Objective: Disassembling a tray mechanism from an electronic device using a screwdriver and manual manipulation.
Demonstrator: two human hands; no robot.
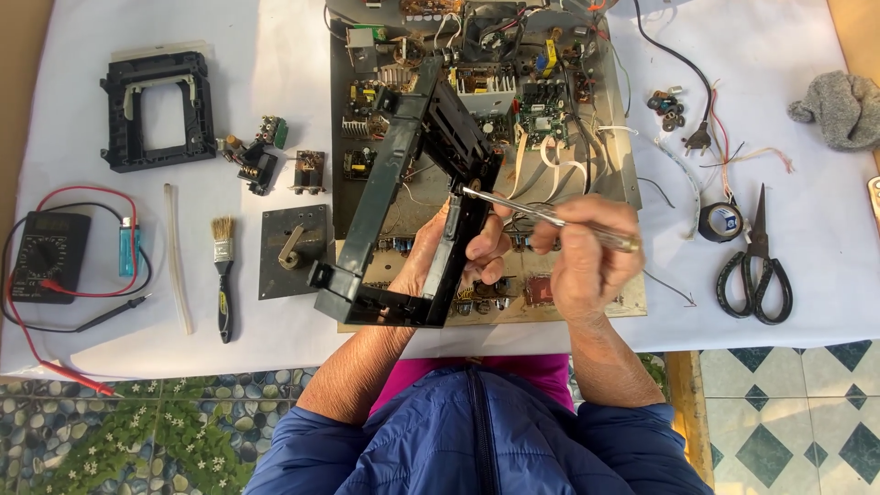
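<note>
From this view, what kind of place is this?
Likely an improvised electronics repair bench: a table under a white cloth, set on patterned floor tiles. An opened chassis of circuit boards, a multimeter and scissors lie out, while the right hand works a screwdriver on a black plastic frame.

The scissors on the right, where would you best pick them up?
By the black loop handles, coming from the near edge of the table. The scissors lie flat and shut, loops toward the person and blades pointing away, so the handles are the nearest safe part.
</note>
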